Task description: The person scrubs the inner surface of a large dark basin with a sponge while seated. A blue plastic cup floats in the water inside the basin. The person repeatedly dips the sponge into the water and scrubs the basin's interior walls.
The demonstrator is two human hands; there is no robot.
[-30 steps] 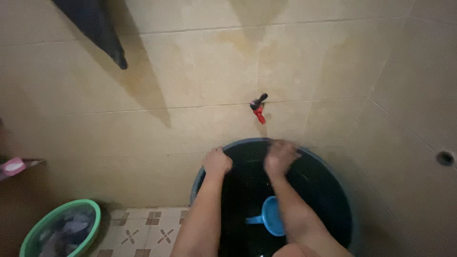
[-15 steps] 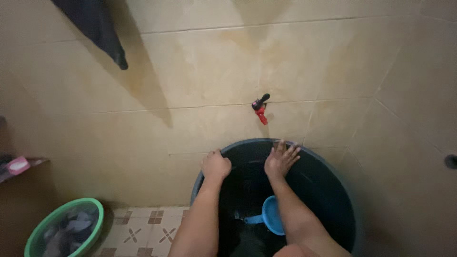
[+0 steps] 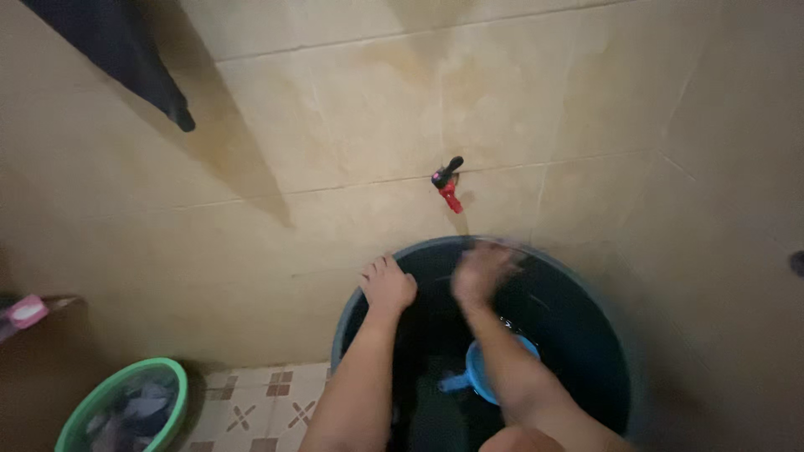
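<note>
1. So there's a big dark round tub (image 3: pixel 603 335) filling the lower right of the frame, shoved right up against the tiled wall (image 3: pixel 335 125). Its far rim sits just under the little red tap (image 3: pixel 446 186) in the middle of the picture.
2. Open room is mostly on the left: a strip of patterned floor tiles (image 3: pixel 260 398) at the bottom, between the tub and a green basin (image 3: pixel 88 402) in the lower left corner. The basin has what looks like clothes in it.
3. The right side is tight, the tub is near the corner where a second wall comes in.
4. Inside the tub it's dark, looks like water. A light blue scoop (image 3: pixel 481 377) sits in there, just beside the right forearm and partly hidden by it.
5. A dark cloth (image 3: pixel 126 50) hangs down the wall, upper left. A small pink thing (image 3: pixel 25 311) sits on a ledge at the left edge.
6. Left hand (image 3: pixel 388 285) is curled over the tub's far-left rim, fingers wrapped on the edge.
7. Right hand (image 3: pixel 479 272) is over the far rim, well blurred, so I can't tell if it's gripping or spread. The two hands are apart, both arms reaching up from the bottom of the frame.
</note>
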